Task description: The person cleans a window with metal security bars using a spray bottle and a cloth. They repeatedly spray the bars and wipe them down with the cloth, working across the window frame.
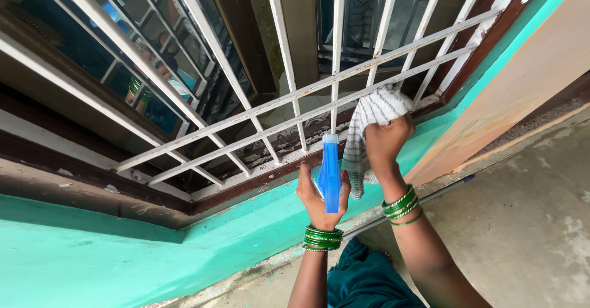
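1. A blue spray bottle is gripped in the left hand, the fingers being wrapped around its body and its nozzle end turned up toward the window.
2. A white cloth with thin dark checks is clamped in the right hand; its upper part is pressed against the lower bars of the white metal window grille, while its loose end hangs down just beside the bottle.
3. The two hands are held close together, the right slightly higher than the left, and each is closed on its own thing.
4. Stacks of green bangles are worn on both wrists.
5. The grille is set in a dark brown wooden window frame, and rust spots can be seen on some bars.
6. Below the frame, a turquoise painted wall is seen, and a grey concrete floor lies to the right.
7. A thin rod is seen lying along the foot of the wall, behind the right forearm.
8. Dark green clothing is visible between the forearms.
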